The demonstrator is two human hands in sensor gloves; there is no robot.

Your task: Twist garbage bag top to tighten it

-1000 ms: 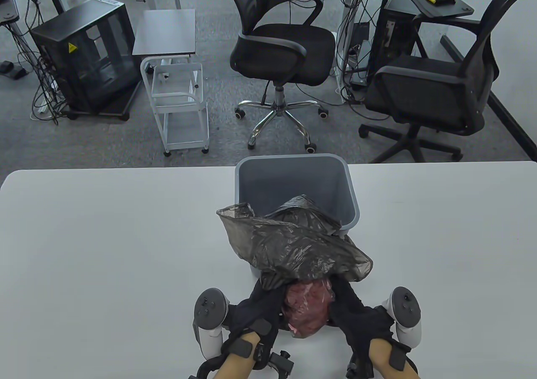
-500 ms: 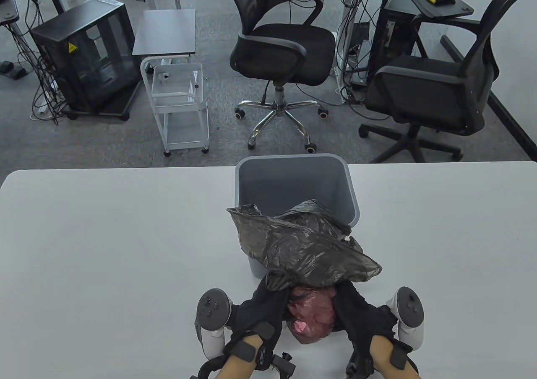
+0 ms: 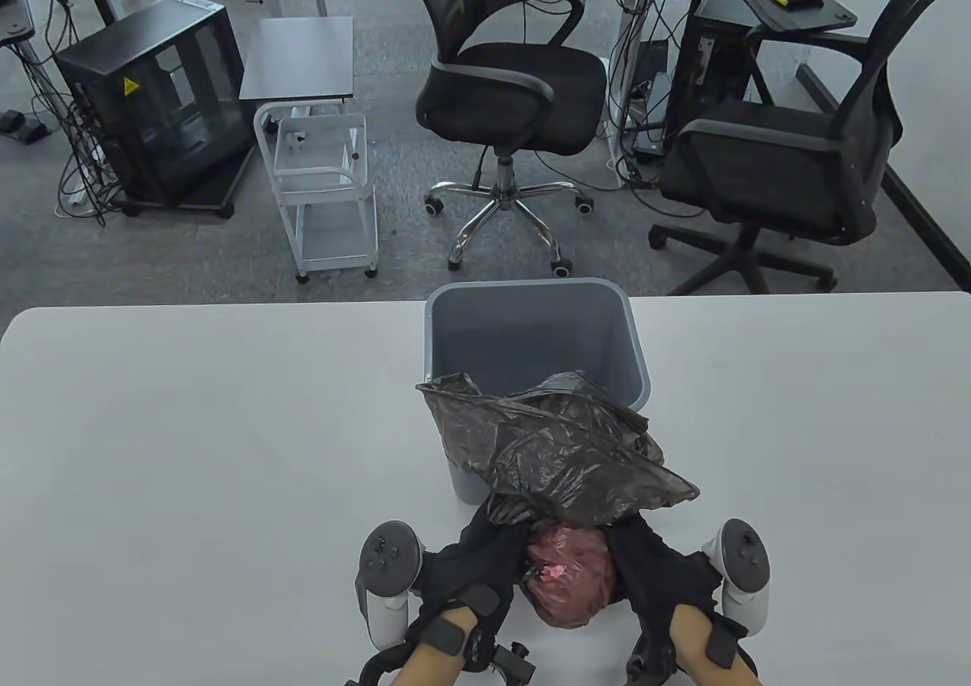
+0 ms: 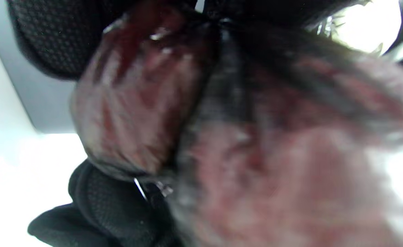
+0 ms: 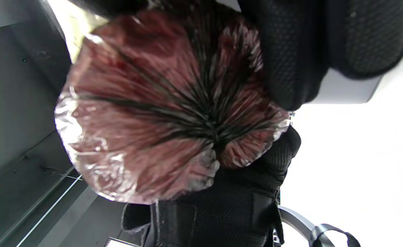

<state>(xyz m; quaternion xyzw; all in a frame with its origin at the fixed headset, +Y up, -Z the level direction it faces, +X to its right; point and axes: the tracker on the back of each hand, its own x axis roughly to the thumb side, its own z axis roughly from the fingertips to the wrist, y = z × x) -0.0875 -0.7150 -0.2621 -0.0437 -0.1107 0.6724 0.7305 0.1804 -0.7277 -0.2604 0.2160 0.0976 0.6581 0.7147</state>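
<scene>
since before, garbage bag (image 3: 565, 451) shifted right; both hands (image 3: 561, 564) grip it.

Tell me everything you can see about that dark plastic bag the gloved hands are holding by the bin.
The garbage bag is thin, crinkly, dark grey, see-through plastic. Its loose top spreads wide and rumpled over the near side of the grey bin. Its filled lower end forms a reddish, rounded bulge with creases drawn to one gathered point, seen in the right wrist view. The left hand and right hand grip it from either side at the narrowed part between the loose top and the bulge.
</scene>
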